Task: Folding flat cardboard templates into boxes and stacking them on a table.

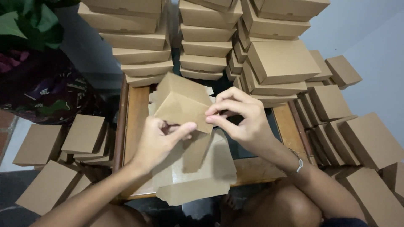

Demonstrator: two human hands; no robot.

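- Two hands engaged: half-folded brown cardboard box (pixel 185 105) is pinched by left hand (pixel 158 141) and right hand (pixel 242 117), fingers clamped on its flap.
- Flat blanks (pixel 198 180) are laid beneath; folded-box stacks (pixel 202 46) behind.

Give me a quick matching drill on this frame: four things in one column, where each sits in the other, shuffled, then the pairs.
Things:
1. half-folded box
2. flat cardboard blanks
3. tall stacks of finished boxes
4. green leaves

Places:
A. top left corner of the view
B. pinched between the left hand and the right hand
C. at the far edge of the wooden table
D. lying on the table under the hands

Pairs: 1-B, 2-D, 3-C, 4-A
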